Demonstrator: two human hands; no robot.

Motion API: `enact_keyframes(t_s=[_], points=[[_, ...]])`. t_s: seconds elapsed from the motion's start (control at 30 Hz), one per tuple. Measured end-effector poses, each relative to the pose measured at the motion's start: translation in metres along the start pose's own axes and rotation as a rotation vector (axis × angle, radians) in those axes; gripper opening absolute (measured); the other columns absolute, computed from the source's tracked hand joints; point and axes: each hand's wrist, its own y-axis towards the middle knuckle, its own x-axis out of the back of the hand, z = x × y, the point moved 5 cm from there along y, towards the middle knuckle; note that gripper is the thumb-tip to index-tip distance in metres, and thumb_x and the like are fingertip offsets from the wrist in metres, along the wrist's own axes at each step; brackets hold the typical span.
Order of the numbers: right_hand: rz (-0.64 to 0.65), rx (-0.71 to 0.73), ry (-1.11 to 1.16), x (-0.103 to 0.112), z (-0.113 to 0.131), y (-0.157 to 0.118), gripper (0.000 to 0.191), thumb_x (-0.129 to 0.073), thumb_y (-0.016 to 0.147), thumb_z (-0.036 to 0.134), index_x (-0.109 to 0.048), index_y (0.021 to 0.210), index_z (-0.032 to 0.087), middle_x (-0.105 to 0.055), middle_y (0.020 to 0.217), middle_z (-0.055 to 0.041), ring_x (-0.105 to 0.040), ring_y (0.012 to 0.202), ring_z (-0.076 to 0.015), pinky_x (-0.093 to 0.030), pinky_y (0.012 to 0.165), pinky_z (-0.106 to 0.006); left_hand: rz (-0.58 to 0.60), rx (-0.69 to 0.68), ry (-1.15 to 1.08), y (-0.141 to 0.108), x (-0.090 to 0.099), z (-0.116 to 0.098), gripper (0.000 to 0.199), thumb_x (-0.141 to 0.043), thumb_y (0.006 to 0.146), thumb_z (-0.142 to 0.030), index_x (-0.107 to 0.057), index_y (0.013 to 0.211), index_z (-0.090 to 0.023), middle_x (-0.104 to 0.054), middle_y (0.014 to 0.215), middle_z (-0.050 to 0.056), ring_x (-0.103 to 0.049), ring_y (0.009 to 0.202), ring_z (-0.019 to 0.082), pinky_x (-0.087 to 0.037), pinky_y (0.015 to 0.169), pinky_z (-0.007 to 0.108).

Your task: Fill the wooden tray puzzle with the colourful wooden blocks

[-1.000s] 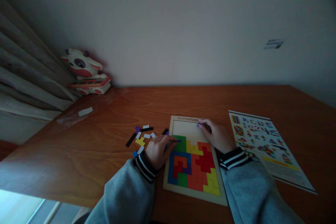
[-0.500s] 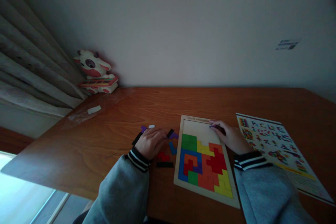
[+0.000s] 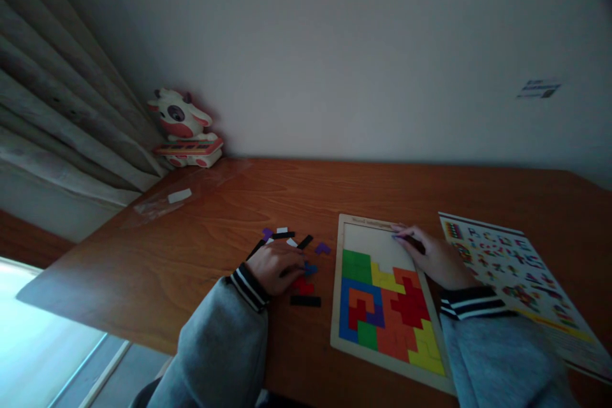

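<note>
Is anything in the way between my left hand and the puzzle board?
Yes, a few loose pieces. Near your left hand's fingers are a blue piece and a red piece. A purple piece lies farther back, closer to the puzzle board. They look flat on the table, so they probably wouldn't block a lifted hand.

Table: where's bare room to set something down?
Bare table: strip between board and wall; patch between plastic film and loose pieces. Crowded: around the left hand, among the pieces; the gap between board and sheet, which the right hand spans.
</note>
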Motion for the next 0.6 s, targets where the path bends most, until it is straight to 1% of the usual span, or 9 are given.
enact_keyframes(t_s=[0.13, 0.17, 0.23, 0.3, 0.37, 0.43, 0.47, 0.53, 0.6], points=[[-0.011, 0.015, -0.019, -0.008, 0.006, 0.001, 0.016, -0.048, 0.092, 0.038, -0.057, 0.102, 0.028, -0.066, 0.128, -0.0063, -0.061, 0.118, -0.0256, -0.049, 0.100, -0.048, 0.011, 0.018, 0.007, -0.008, 0.011, 0.014, 0.011, -0.057, 0.089, -0.025, -0.067, 0.093, -0.021, -0.074, 0.103, 0.004, -0.068, 0.102, 0.020, -0.055, 0.092, 0.036], [-0.015, 0.022, -0.023, -0.010, 0.008, 0.001, 0.016, -0.049, 0.092, 0.038, -0.057, 0.102, 0.028, -0.065, 0.128, -0.0062, -0.061, 0.118, -0.0256, -0.049, 0.100, -0.048, 0.006, 0.029, 0.022, -0.009, 0.013, 0.015, 0.011, -0.057, 0.089, -0.025, -0.066, 0.093, -0.022, -0.073, 0.105, 0.004, -0.067, 0.105, 0.021, -0.054, 0.093, 0.038], [-0.021, 0.040, -0.028, -0.014, 0.011, 0.002, 0.016, -0.049, 0.092, 0.037, -0.057, 0.103, 0.028, -0.065, 0.128, -0.0056, -0.062, 0.117, -0.0256, -0.050, 0.099, -0.048, -0.024, 0.050, 0.053, -0.007, 0.013, 0.013, 0.011, -0.056, 0.090, -0.025, -0.065, 0.094, -0.021, -0.070, 0.115, 0.006, -0.062, 0.116, 0.023, -0.050, 0.100, 0.042], [-0.026, 0.057, -0.022, -0.016, 0.013, 0.003, 0.016, -0.049, 0.092, 0.036, -0.057, 0.103, 0.028, -0.066, 0.128, -0.0055, -0.062, 0.117, -0.0254, -0.051, 0.098, -0.047, -0.051, 0.073, 0.064, -0.001, 0.006, 0.005, 0.015, -0.052, 0.094, -0.026, -0.062, 0.102, -0.020, -0.063, 0.129, 0.007, -0.052, 0.128, 0.025, -0.045, 0.107, 0.046], [-0.027, 0.064, -0.014, -0.017, 0.014, 0.003, 0.016, -0.049, 0.092, 0.036, -0.057, 0.103, 0.028, -0.066, 0.127, -0.0056, -0.062, 0.117, -0.0248, -0.050, 0.099, -0.046, -0.023, 0.106, 0.049, 0.005, -0.007, -0.005, 0.022, -0.045, 0.097, -0.024, -0.057, 0.115, -0.019, -0.056, 0.137, 0.009, -0.047, 0.132, 0.023, -0.044, 0.108, 0.045], [-0.025, 0.061, -0.011, -0.016, 0.014, 0.003, 0.016, -0.048, 0.092, 0.036, -0.057, 0.102, 0.028, -0.066, 0.128, -0.0062, -0.061, 0.119, -0.0244, -0.049, 0.100, -0.045, 0.025, 0.123, 0.056, 0.008, -0.021, -0.011, 0.030, -0.045, 0.097, -0.025, -0.051, 0.126, -0.019, -0.054, 0.140, 0.011, -0.048, 0.132, 0.024, -0.043, 0.108, 0.046], [-0.018, 0.059, -0.009, -0.015, 0.014, 0.003, 0.016, -0.048, 0.093, 0.037, -0.057, 0.102, 0.028, -0.065, 0.128, -0.0065, -0.060, 0.119, -0.0242, -0.049, 0.101, -0.046, 0.036, 0.134, 0.066, 0.008, -0.025, -0.012, 0.034, -0.045, 0.097, -0.026, -0.048, 0.131, -0.018, -0.053, 0.140, 0.012, -0.049, 0.130, 0.024, -0.043, 0.108, 0.046], [-0.006, 0.047, -0.014, -0.015, 0.015, 0.002, 0.016, -0.047, 0.093, 0.037, -0.056, 0.102, 0.028, -0.065, 0.129, -0.0071, -0.060, 0.119, -0.0241, -0.048, 0.101, -0.046, 0.029, 0.147, 0.081, 0.005, -0.024, -0.008, 0.037, -0.046, 0.097, -0.027, -0.046, 0.133, -0.018, -0.056, 0.136, 0.013, -0.053, 0.126, 0.024, -0.045, 0.106, 0.046], [-0.001, 0.039, -0.024, -0.015, 0.016, 0.002, 0.016, -0.047, 0.093, 0.038, -0.055, 0.102, 0.028, -0.065, 0.128, -0.0072, -0.060, 0.119, -0.0242, -0.048, 0.100, -0.046, 0.006, 0.143, 0.082, 0.001, -0.015, -0.002, 0.033, -0.046, 0.096, -0.028, -0.051, 0.127, -0.019, -0.061, 0.130, 0.012, -0.055, 0.123, 0.025, -0.047, 0.102, 0.046]])
